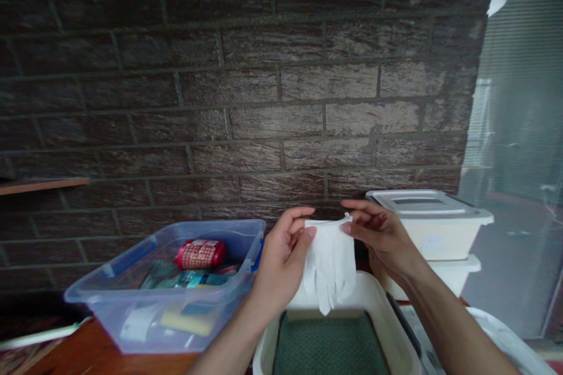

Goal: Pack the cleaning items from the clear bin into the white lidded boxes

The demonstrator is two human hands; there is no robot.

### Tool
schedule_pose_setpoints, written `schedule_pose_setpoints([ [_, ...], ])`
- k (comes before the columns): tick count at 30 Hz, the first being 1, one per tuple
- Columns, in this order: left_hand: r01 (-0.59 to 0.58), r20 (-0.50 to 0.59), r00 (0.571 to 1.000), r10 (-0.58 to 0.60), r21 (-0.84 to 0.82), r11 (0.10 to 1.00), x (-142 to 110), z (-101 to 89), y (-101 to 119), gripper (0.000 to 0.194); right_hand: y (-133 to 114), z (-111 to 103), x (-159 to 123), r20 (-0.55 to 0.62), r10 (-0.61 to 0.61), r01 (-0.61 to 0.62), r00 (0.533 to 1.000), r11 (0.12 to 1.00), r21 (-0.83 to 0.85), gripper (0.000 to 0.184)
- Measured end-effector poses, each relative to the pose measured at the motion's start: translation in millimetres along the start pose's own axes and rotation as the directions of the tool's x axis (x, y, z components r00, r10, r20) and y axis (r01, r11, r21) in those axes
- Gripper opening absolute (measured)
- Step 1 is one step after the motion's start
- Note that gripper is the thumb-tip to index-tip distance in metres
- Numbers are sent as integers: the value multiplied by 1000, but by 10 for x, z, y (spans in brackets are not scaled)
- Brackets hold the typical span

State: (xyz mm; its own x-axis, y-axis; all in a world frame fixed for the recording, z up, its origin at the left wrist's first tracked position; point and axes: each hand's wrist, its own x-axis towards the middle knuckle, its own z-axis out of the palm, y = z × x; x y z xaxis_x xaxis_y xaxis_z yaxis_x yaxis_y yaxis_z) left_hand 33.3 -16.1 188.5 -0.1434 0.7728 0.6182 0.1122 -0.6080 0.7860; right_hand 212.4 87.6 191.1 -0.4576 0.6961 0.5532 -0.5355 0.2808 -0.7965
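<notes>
A white glove (331,263) hangs fingers-down between my two hands, held up by its cuff. My left hand (288,249) pinches the cuff's left corner between thumb and fingers. At the opposite corner, my right hand (379,234) grips the cuff with thumb and fingertips. Below the glove stands an open white plastic bin (402,337), with a dark green textured cloth (329,343) lying inside it. The glove's fingertips hang over the bin's far side, above the cloth.
On the left, a clear bluish plastic tub (105,304) holds a red-wrapped item (200,254) and other packages. Two stacked white lidded boxes (448,237) stand at the right. A dark brick wall (281,99) rises behind; a wooden table (101,351) shows underneath.
</notes>
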Motion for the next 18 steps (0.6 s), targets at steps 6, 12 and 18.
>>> schedule_pose_setpoints([
  [6, 72, 93, 993, -77, 58, 996, 9, -36, 51, 39, 21, 85, -48, 110, 10, -5, 994, 999, -48, 37],
  [12, 175, 204, 954, -221, 222, 959, -5, -12, 68, 26, 64, 190, -81, 222, 26, -5, 975, 995, -97, 35],
  [18, 156, 185, 960, -210, 267, 951, 20, -103, 153, 25, 121, 120, -65, 364, 169, -146, 916, 985, -90, 43],
])
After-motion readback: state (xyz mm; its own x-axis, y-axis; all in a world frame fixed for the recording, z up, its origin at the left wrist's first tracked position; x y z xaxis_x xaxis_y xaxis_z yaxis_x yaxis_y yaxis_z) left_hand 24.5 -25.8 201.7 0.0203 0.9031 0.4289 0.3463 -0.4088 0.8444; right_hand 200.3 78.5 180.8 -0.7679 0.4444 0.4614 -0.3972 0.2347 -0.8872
